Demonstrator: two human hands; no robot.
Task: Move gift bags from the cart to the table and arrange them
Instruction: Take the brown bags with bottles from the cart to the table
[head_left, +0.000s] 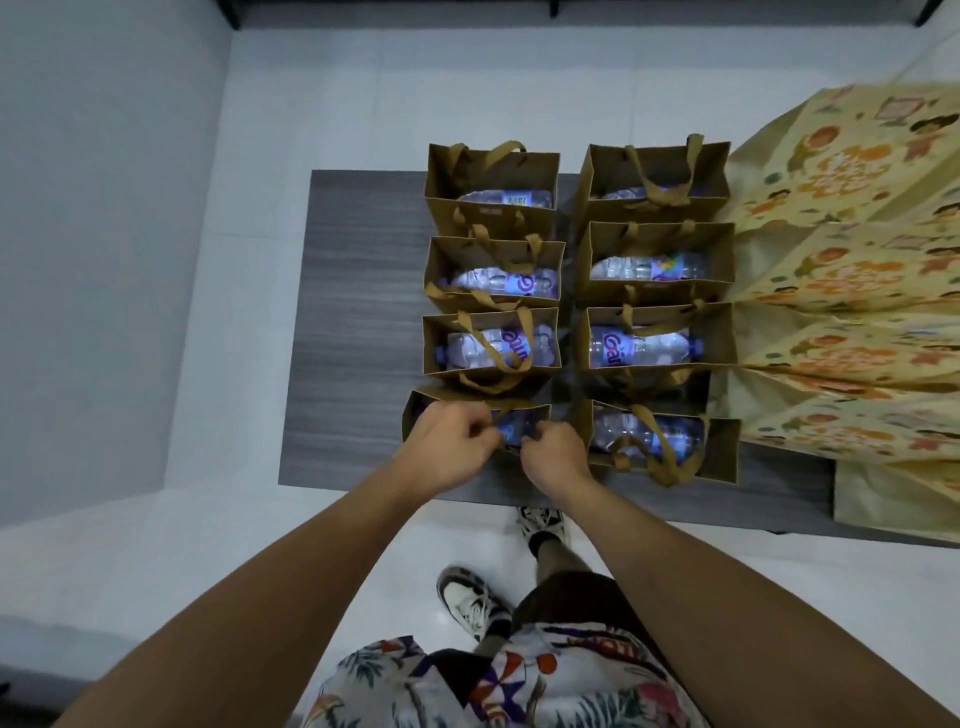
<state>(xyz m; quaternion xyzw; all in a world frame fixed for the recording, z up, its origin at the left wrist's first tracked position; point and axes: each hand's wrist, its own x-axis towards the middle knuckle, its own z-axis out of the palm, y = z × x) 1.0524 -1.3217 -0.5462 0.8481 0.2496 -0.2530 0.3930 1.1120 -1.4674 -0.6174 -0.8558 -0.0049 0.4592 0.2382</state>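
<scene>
Nearest the person, the front-left brown gift bag (537, 415) stood at the near edge of the dark grey surface (358, 322), a water bottle (514, 427) lying inside it. Both hands were over its open top: the left hand (449, 449) and the right hand (556, 454) each had fingers curled, pinching its handles. Seven more brown bags (660, 338) stood in two columns beyond and beside it. Large patterned yellow bags (852, 291) lay along the right.
</scene>
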